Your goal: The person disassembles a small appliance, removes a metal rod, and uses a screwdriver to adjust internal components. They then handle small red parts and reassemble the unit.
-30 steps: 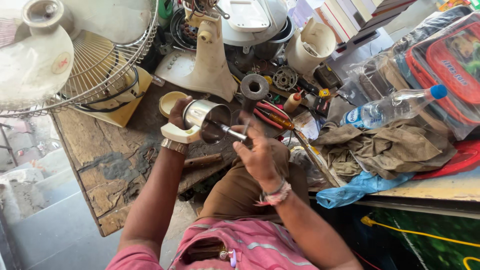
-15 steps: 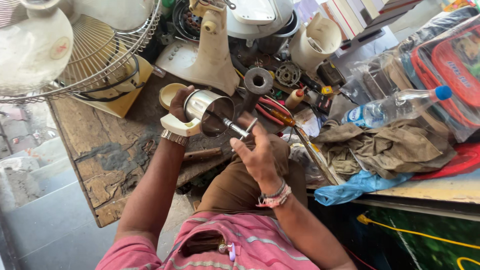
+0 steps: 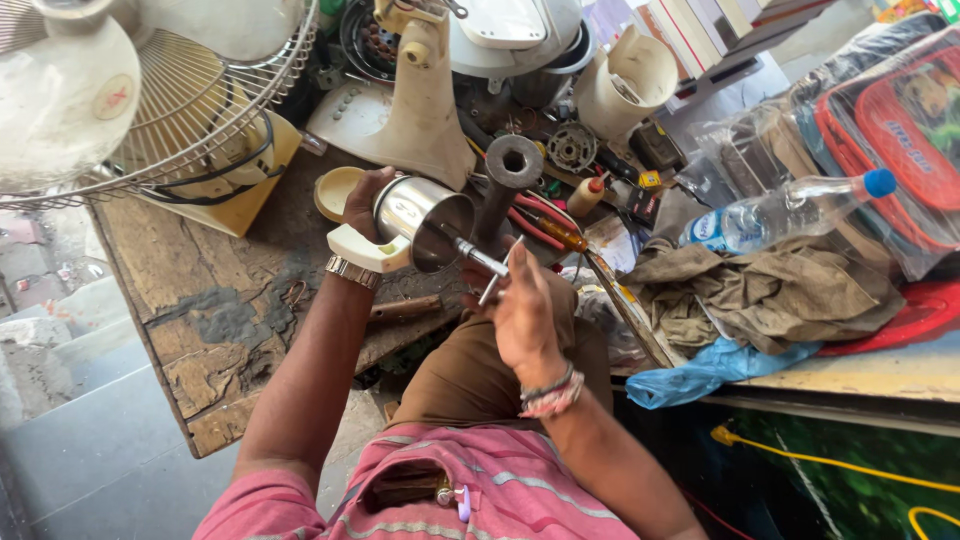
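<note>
Steel jar held in left hand, above workbench. Right hand just right of jar, gripping what appears a socket tool. Fan guard far left; water bottle right, on cloth.

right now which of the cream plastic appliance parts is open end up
The cream plastic jar at the top, beside the books; its round mouth faces up, unlike the tall cream stand.

worn wooden workbench above sunlit grey floor
</note>
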